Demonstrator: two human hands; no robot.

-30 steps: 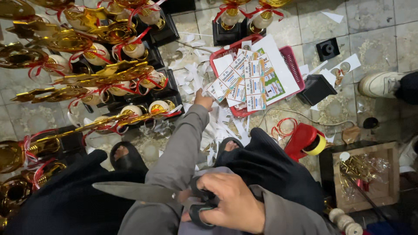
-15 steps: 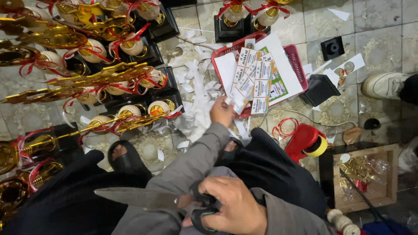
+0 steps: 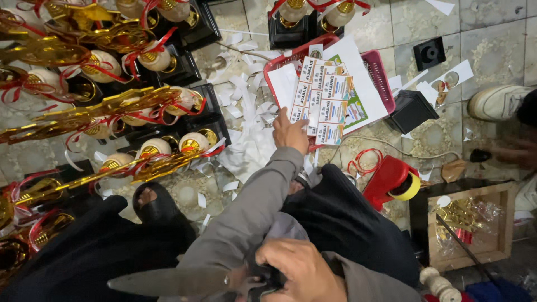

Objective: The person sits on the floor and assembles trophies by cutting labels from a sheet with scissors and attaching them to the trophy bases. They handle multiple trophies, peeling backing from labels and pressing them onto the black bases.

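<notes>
- The left hand [image 3: 290, 133] reaches forward, fingers curled onto the near edge of a fan of printed label strips [image 3: 326, 103]; how tight its grip on the strips is cannot be told, as the fingertips are hidden under the paper.
- The label strips lie on a white printed sheet [image 3: 366, 95], which rests across a red plastic basket [image 3: 380, 75] on the tiled floor [image 3: 486, 50]; only the basket's rim shows around the paper.
- The right hand [image 3: 302, 274] sits low in view, its grip closed through the dark handles of a pair of scissors [image 3: 179, 281], whose shut blades point to the left.
- White paper offcuts [image 3: 246, 134] are strewn on the floor just left of the basket, between it and the trophies.
- Gold trophies [image 3: 134, 106] with red ribbons stand on black bases, crowding the left side.
- A shallow wooden box [image 3: 500, 193] at the lower right holds clear plastic wrapping and gold-coloured pieces.
- A red tape dispenser [image 3: 386, 179] with a yellow roll lies between the box and the person's dark-clad knee.
- A small black stand [image 3: 411, 111] sits just right of the basket; a white shoe [image 3: 495, 102] shows at the right edge.
</notes>
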